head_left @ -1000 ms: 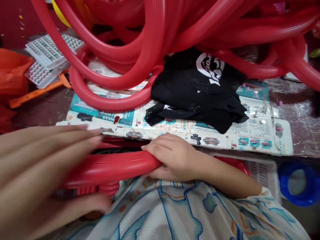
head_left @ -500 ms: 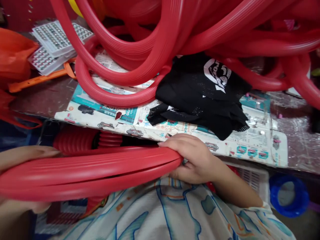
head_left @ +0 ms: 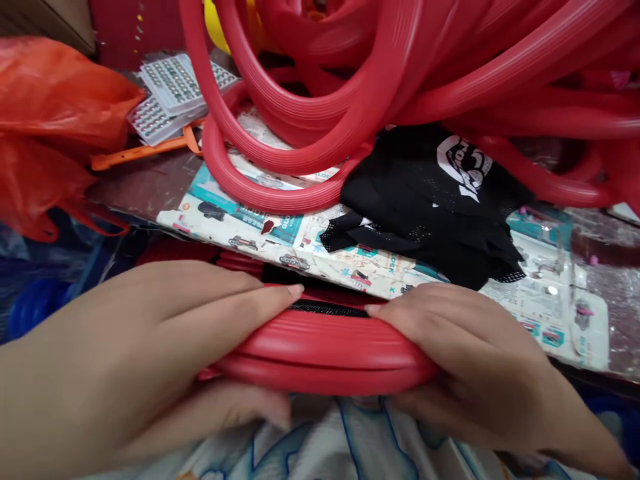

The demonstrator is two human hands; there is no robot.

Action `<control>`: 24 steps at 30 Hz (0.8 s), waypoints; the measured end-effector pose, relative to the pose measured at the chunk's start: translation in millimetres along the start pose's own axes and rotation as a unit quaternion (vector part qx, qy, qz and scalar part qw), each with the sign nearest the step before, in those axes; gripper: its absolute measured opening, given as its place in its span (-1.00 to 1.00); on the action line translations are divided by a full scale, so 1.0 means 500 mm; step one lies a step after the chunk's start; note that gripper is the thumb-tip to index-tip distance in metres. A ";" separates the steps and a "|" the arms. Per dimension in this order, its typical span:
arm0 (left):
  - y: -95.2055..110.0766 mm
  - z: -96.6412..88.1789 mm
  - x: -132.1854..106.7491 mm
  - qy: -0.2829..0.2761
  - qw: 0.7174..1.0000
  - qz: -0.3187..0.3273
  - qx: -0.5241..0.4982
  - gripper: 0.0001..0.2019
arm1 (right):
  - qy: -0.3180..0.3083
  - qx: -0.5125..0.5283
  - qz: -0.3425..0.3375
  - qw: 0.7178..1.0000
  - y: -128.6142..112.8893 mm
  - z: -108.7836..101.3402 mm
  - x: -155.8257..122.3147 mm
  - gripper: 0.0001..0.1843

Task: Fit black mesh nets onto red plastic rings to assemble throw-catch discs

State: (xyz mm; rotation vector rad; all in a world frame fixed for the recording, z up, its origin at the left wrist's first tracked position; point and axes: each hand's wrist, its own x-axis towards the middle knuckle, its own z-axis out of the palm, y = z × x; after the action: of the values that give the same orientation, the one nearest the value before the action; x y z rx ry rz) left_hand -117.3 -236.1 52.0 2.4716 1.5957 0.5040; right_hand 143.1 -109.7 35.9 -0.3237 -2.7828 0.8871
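A red ribbed plastic ring (head_left: 330,347) is held level in front of my body, with a groove running along its near side. My left hand (head_left: 170,333) grips it from the left, fingers over the top and thumb below. From the right, my right hand (head_left: 475,360) is closed around it too, with its thumb side hidden underneath. Between my fingertips a black textured strip (head_left: 330,307) shows along the ring's far upper edge. Just beyond lies a crumpled black cloth (head_left: 425,207) with a white print.
More large red rings (head_left: 280,157) are heaped at the back. A printed cardboard sheet (head_left: 240,237) covers the table's front edge. To the left are an orange plastic bag (head_left: 55,107), an orange tool (head_left: 140,155) and clear trays of small beads (head_left: 173,83).
The ring has shifted right, in front of me. My left hand has come inward onto its top, nearer my right hand, and the black strip now shows. The view has turned slightly left.
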 end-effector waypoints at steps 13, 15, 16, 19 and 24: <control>0.013 0.044 0.029 0.021 0.995 0.087 0.045 -0.67 | -0.070 -0.103 -0.081 0.989 -0.031 -0.020 0.047 -0.62; 0.004 0.046 0.032 0.016 0.994 0.096 0.043 -0.64 | -0.043 -0.095 -0.083 0.991 -0.025 -0.010 0.052 -0.61; 0.000 0.046 0.030 0.017 0.994 0.102 0.044 -0.63 | -0.032 -0.088 -0.082 0.992 -0.022 -0.006 0.053 -0.61; -0.015 0.045 0.013 0.034 0.992 0.105 0.065 -0.63 | -0.024 -0.054 -0.064 0.996 -0.011 -0.001 0.043 -0.58; -0.035 0.045 -0.032 0.029 0.997 0.074 0.025 -0.60 | -0.012 -0.008 0.011 1.000 0.025 0.012 -0.013 -0.48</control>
State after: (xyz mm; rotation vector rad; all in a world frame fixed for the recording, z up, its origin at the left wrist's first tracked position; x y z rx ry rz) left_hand -130.1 -242.0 22.5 2.6494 1.4693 0.5683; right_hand 149.7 -104.7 23.1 -0.3498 -2.8149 0.8792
